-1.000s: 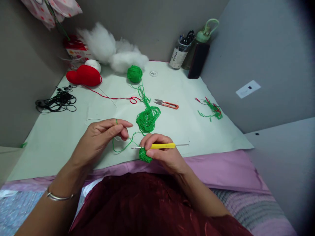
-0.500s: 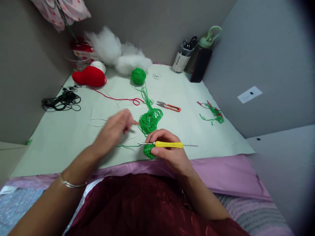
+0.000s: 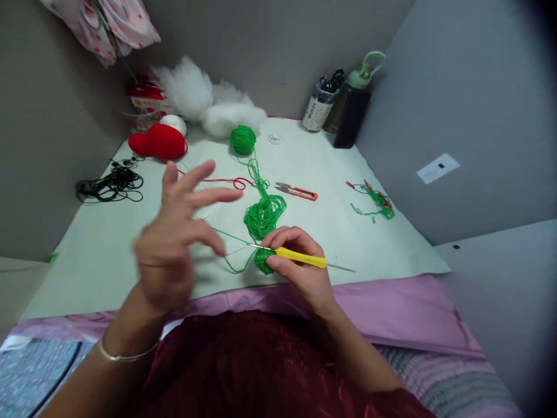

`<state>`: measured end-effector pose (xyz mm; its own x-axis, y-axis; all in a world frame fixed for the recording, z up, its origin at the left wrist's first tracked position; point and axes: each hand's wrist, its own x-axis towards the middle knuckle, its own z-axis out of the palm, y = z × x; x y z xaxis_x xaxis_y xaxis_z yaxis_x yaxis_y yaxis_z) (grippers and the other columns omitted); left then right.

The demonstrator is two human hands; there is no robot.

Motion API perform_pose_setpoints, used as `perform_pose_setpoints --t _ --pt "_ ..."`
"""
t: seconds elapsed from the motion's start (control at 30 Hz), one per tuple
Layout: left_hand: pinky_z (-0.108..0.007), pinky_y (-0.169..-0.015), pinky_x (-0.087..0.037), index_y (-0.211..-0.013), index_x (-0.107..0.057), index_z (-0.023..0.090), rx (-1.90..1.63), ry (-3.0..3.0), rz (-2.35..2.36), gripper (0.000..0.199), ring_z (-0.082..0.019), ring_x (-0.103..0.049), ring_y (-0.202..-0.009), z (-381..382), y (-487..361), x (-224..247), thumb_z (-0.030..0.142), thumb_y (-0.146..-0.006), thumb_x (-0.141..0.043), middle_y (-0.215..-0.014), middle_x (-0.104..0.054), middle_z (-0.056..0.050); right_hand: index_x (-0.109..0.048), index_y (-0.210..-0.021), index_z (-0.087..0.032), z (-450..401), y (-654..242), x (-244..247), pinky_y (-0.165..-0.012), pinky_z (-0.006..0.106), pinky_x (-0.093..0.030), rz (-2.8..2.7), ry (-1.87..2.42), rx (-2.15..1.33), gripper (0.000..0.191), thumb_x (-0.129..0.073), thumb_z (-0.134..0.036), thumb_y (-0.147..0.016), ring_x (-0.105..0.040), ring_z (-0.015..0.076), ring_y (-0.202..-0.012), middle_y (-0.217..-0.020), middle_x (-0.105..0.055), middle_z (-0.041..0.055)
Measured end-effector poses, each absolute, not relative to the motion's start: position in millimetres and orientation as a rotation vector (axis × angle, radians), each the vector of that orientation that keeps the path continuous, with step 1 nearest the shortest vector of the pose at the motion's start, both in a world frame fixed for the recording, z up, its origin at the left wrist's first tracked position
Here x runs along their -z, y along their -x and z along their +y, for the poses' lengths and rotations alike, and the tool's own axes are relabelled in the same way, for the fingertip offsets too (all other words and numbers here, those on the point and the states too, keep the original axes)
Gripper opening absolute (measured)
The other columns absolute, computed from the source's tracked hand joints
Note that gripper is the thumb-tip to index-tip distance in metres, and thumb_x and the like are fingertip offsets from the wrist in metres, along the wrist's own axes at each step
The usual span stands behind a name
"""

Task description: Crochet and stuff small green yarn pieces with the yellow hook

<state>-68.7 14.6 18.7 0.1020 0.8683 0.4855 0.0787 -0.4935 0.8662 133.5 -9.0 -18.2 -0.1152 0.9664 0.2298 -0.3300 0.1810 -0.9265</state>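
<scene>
My right hand (image 3: 302, 264) is closed around a crochet hook (image 3: 301, 257) with a yellow handle, its metal tip pointing left. A small green crocheted piece (image 3: 263, 261) is pinched under the fingers of this same hand. My left hand (image 3: 178, 232) is raised to the left, partly blurred, with its fingers spread apart. From the hook and the piece, green yarn (image 3: 235, 271) runs toward the left fingers; whether it loops round one of them I cannot tell. Just beyond the right hand lies a loose heap of green yarn (image 3: 265, 216), linked to a green ball (image 3: 242, 140).
Orange-handled thread snips (image 3: 296, 191) lie past the heap. Red yarn (image 3: 159, 142), white stuffing (image 3: 187, 90) and a tangled black cord (image 3: 114, 183) are at back left. Yarn scraps (image 3: 378, 200) lie right; a pen cup (image 3: 317, 109) and a bottle (image 3: 361, 81) stand behind.
My left hand has lifted from beside the green heap and moved left, its fingers spreading. A green strand now rises toward it from the hook. The hook has tilted slightly, its tip higher.
</scene>
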Motion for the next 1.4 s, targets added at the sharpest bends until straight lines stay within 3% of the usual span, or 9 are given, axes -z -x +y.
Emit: perform_pose_setpoints --t 0.07,0.1,0.2,0.27,0.4,0.6,0.73,0.97,1.4 --pt "-0.058 -0.130 0.011 -0.086 -0.081 0.024 -1.357 -2.068 0.978 0.046 -0.037 -0.028 -0.157 12 58 -5 0.064 -0.094 -0.061 -0.137 -0.071 -0.004 -0.072 -0.090 -0.025 -9 -131 15 -0.081 0.028 -0.056 -1.177 0.766 -1.165 0.016 -0.084 -0.018 -0.082 -0.068 0.0144 -0.089 -0.092 -0.073 -0.0006" --pt "-0.060 -0.130 0.009 -0.107 -0.081 0.025 -1.297 -2.067 1.019 0.040 -0.037 -0.027 -0.158 10 53 1 0.060 -0.095 -0.064 -0.145 -0.067 -0.005 -0.072 -0.090 -0.025 -9 -130 14 -0.082 0.029 -0.056 -1.186 0.779 -1.096 0.015 -0.083 -0.017 -0.083 -0.069 0.0150 -0.091 -0.093 -0.073 -0.0003" --pt "-0.053 -0.126 -0.031 -0.144 -0.063 0.027 -1.105 -1.669 0.965 0.053 -0.033 -0.049 -0.146 2 38 13 0.050 -0.097 -0.066 -0.149 -0.063 -0.009 -0.073 -0.094 -0.026 -9 -127 14 -0.088 0.034 -0.057 -1.251 0.803 -0.926 0.013 -0.079 -0.016 -0.087 -0.068 0.0176 -0.097 -0.096 -0.071 0.0013" --pt "-0.044 -0.118 -0.045 -0.145 -0.063 0.028 -1.136 -1.353 0.932 0.052 -0.028 -0.059 -0.136 -3 30 18 0.043 -0.096 -0.070 -0.145 -0.066 -0.008 -0.074 -0.098 -0.027 -10 -126 17 -0.094 0.038 -0.056 -1.325 0.825 -0.846 0.012 -0.075 -0.018 -0.091 -0.067 0.0192 -0.101 -0.102 -0.069 0.0030" --pt "-0.029 -0.105 -0.052 -0.133 -0.072 0.032 -1.232 -1.067 0.813 0.048 -0.018 -0.069 -0.115 -2 25 21 0.028 -0.087 -0.083 -0.114 -0.077 -0.001 -0.076 -0.104 -0.029 -12 -131 22 -0.093 0.040 -0.053 -1.415 0.888 -0.731 0.012 -0.074 -0.028 -0.092 -0.062 0.0215 -0.103 -0.104 -0.066 0.0050" --pt "-0.018 -0.087 -0.056 -0.124 -0.078 0.037 -1.301 -1.036 0.790 0.050 -0.012 -0.070 -0.102 0 26 18 0.018 -0.079 -0.088 -0.107 -0.075 0.001 -0.073 -0.091 -0.024 -10 -137 17 -0.049 0.025 -0.039 -1.043 0.817 -1.323 0.021 -0.078 -0.044 -0.087 -0.046 0.0113 -0.050 -0.057 -0.056 -0.0054" --pt "-0.019 -0.088 -0.058 -0.121 -0.080 0.035 -1.324 -1.066 0.829 0.050 -0.014 -0.069 -0.103 -1 25 16 0.017 -0.075 -0.090 -0.103 -0.075 -0.001 -0.075 -0.078 -0.021 -8 -133 13 -0.050 0.021 -0.041 -0.823 0.710 -1.551 0.019 -0.082 -0.037 -0.082 -0.054 0.0107 -0.057 -0.063 -0.063 -0.0015" --pt "-0.022 -0.088 -0.058 -0.115 -0.082 0.032 -1.270 -1.054 0.813 0.044 -0.015 -0.070 -0.099 -2 26 17 0.018 -0.074 -0.092 -0.105 -0.074 -0.001 -0.082 -0.091 -0.022 -9 -133 11 -0.058 0.023 -0.048 -0.885 0.732 -1.516 0.013 -0.082 -0.033 -0.084 -0.058 0.0101 -0.060 -0.069 -0.070 0.0000" --pt "-0.031 -0.099 -0.052 -0.140 -0.067 0.025 -1.062 -0.870 0.721 0.061 -0.019 -0.067 -0.101 -2 31 19 0.026 -0.082 -0.085 -0.107 -0.070 -0.004 -0.080 -0.091 -0.025 -5 -140 20 -0.061 0.026 -0.049 -1.060 0.759 -1.344 0.014 -0.080 -0.038 -0.088 -0.059 0.0125 -0.067 -0.080 -0.069 0.0008"
